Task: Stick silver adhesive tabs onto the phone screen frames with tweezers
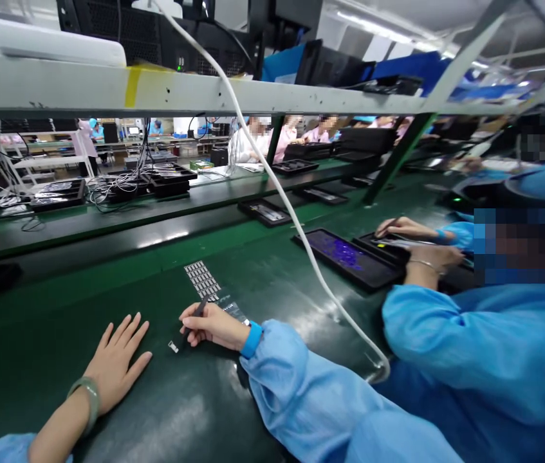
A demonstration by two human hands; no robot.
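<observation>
My left hand (114, 372) lies flat on the dark green table (55, 360), palm down with fingers spread, a green bangle (89, 402) on its wrist. In my right hand (214, 326) are black tweezers (201, 307), slanting down to the left. Close to their lower tip is a small pale piece (173, 347); whether the tips grip it I cannot tell. Beyond my right hand lies a sheet of small pale labels or parts (201, 278) in rows. Partly behind that hand shows a clear plastic film or bag (233, 308).
A white cable (296, 218) hangs from the overhead shelf (253, 96) down to the table. At right, a co-worker in blue handles items over black trays; one tray (373, 278) holds blue bits. Another black tray (263, 212) stands farther back.
</observation>
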